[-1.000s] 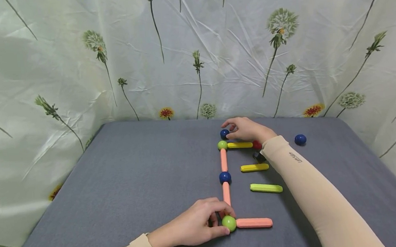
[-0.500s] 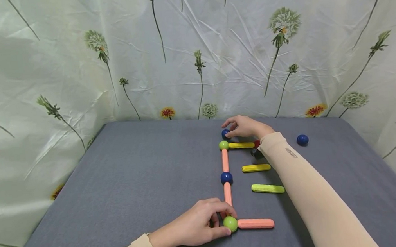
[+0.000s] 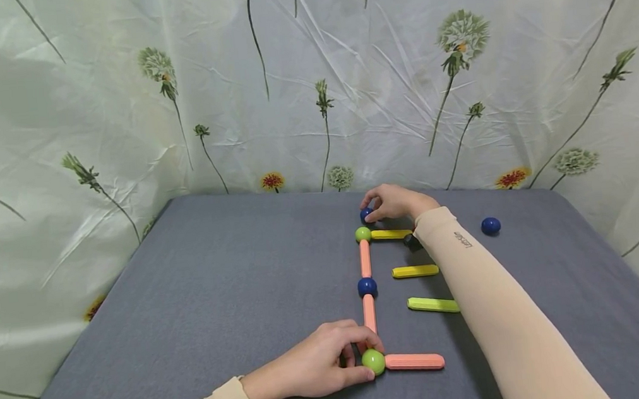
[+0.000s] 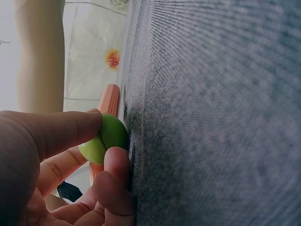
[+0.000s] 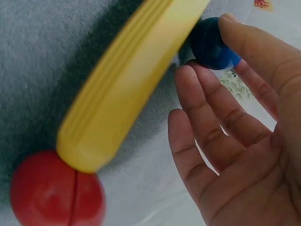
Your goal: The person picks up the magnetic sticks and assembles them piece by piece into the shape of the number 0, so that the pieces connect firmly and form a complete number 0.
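My left hand [image 3: 333, 360] grips a green ball [image 3: 373, 362] between thumb and fingers at the near end of a chain. A salmon rod [image 3: 415, 361] points right from that ball. Farther up the chain come a salmon rod [image 3: 369, 312], a blue ball [image 3: 367, 286], another salmon rod [image 3: 365, 259] and a second green ball [image 3: 363, 234]. Just beyond it, my right hand [image 3: 394, 202] pinches a separate blue ball [image 5: 214, 44] by thumb and fingertips. A yellow rod [image 3: 391, 234] runs right from the far green ball to a red ball [image 5: 56, 188], which the right arm covers in the head view.
Right of the chain lie a loose yellow rod [image 3: 415, 271] and a lime rod [image 3: 434, 304], its end behind the right forearm. Another blue ball [image 3: 491, 225] sits at the far right. A flowered curtain [image 3: 288, 101] hangs behind the grey table [image 3: 235, 283].
The right wrist and forearm have swung slightly left, hiding the red ball in the head view. Both hands keep their holds, and the head view has shifted a little.
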Action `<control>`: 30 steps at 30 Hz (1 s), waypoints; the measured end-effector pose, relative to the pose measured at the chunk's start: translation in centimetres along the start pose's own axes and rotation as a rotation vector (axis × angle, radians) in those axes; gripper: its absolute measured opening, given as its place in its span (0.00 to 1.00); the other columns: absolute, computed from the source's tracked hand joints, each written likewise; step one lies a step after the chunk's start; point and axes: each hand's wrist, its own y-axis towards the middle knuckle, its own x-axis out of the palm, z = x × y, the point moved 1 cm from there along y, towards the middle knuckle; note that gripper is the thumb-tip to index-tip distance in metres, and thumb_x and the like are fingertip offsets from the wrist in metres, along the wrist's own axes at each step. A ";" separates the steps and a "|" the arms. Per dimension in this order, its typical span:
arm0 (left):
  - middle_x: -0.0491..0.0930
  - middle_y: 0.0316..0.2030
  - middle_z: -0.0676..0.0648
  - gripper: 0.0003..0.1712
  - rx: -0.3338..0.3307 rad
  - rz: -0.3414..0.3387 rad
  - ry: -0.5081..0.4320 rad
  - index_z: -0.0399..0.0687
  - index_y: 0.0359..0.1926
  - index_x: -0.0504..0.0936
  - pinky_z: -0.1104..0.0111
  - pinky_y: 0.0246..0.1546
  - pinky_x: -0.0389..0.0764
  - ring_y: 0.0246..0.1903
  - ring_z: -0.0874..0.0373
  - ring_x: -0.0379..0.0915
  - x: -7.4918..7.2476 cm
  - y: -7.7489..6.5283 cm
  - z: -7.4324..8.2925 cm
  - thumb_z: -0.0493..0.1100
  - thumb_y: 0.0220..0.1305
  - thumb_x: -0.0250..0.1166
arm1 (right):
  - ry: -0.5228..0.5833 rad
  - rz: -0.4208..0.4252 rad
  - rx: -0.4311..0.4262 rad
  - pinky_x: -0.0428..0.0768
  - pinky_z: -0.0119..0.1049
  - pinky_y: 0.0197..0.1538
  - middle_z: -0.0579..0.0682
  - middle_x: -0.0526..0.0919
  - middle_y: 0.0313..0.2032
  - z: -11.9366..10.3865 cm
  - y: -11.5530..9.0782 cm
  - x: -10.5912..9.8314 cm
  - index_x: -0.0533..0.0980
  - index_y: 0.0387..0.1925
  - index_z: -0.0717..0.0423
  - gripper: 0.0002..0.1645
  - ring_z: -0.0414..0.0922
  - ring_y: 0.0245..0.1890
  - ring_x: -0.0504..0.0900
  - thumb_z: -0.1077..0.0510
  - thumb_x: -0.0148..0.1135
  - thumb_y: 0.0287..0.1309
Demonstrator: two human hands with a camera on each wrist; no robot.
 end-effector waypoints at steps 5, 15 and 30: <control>0.79 0.42 0.61 0.14 0.005 -0.002 0.000 0.63 0.54 0.86 0.77 0.35 0.79 0.29 0.75 0.74 0.0 0.1 0.2 0.44 0.71 0.74 | 0.013 -0.008 0.024 0.79 0.57 0.66 0.64 0.86 0.58 0.1 -0.6 -0.6 0.77 0.68 0.57 0.24 0.56 0.54 0.86 0.54 0.65 0.77; 0.79 0.43 0.61 0.14 -0.011 -0.003 -0.030 0.64 0.54 0.86 0.77 0.35 0.80 0.29 0.74 0.74 0.1 0.0 0.1 0.44 0.71 0.74 | 0.005 0.011 0.018 0.80 0.57 0.64 0.63 0.87 0.57 0.6 -2.4 -1.9 0.77 0.67 0.59 0.25 0.58 0.57 0.86 0.52 0.65 0.77; 0.80 0.43 0.60 0.14 -0.015 0.001 -0.026 0.65 0.54 0.86 0.76 0.37 0.80 0.31 0.73 0.75 0.1 0.1 0.1 0.44 0.71 0.74 | -0.009 0.052 -0.073 0.80 0.41 0.48 0.55 0.88 0.44 1.6 -8.8 -1.9 0.79 0.61 0.58 0.24 0.49 0.42 0.83 0.49 0.69 0.73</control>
